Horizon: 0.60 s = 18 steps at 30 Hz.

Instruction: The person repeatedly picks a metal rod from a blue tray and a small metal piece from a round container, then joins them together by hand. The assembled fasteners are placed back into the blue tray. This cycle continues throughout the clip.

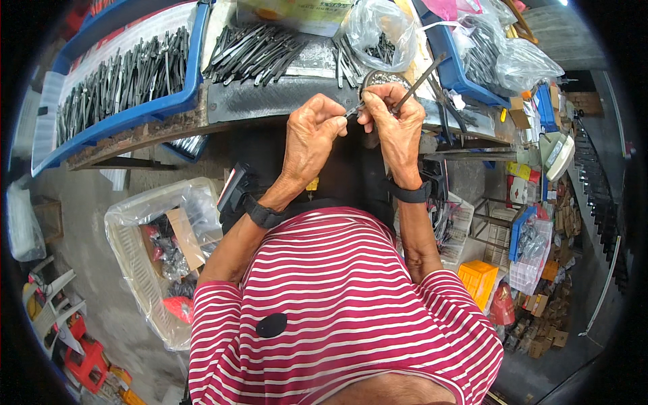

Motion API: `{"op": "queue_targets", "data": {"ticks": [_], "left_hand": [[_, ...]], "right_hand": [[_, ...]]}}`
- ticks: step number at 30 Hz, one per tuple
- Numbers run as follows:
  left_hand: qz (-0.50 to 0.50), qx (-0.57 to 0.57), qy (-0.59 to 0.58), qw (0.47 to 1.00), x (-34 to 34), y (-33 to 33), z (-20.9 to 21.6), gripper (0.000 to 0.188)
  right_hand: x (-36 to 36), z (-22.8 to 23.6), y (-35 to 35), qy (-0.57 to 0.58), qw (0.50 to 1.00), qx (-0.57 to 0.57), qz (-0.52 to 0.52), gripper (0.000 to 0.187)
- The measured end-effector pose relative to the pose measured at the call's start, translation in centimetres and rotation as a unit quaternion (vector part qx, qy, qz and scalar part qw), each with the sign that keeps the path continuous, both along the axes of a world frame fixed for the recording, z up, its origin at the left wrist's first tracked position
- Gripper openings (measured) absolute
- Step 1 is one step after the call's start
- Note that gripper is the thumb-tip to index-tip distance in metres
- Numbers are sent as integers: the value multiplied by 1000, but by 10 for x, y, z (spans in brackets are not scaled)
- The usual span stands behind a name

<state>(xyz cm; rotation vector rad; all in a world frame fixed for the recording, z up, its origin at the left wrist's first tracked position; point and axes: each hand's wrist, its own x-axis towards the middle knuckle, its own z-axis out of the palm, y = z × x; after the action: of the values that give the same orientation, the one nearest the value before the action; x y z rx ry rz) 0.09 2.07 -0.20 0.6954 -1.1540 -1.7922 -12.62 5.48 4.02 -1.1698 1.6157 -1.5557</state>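
Note:
My left hand (314,128) is closed, thumb and forefinger pinching a small silvery metal piece (354,109) in front of my chest. My right hand (397,128) meets it from the other side, its thumb and forefinger closed at the piece's other end. A thin dark rod (424,77) also lies in the right hand's grip and sticks out up and to the right. What else the fingers cover is hidden. Just beyond the right hand stands a round dish (386,78) of tiny parts. Slender black metal pieces (253,54) lie heaped on the bench beyond the left hand.
A blue tray (121,121) full of black pieces stands at the left. Another blue bin (466,84) holds similar pieces at the right. A clear plastic bag (381,34) lies between them. On the floor sits a plastic-lined crate (128,246); an orange box (478,280) is at the right.

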Motion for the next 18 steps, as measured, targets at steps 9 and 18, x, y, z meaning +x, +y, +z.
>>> {"op": "queue_targets", "data": {"ticks": [9,18], "left_hand": [[65,-188,-83,976,-3,-2,0,16],[149,-312,-108,932,-7,-12,-2,13]], "right_hand": [[-2,7,-3,-32,999,-28,15,8],[5,17,-9,29,999,-42,5,6]]}}
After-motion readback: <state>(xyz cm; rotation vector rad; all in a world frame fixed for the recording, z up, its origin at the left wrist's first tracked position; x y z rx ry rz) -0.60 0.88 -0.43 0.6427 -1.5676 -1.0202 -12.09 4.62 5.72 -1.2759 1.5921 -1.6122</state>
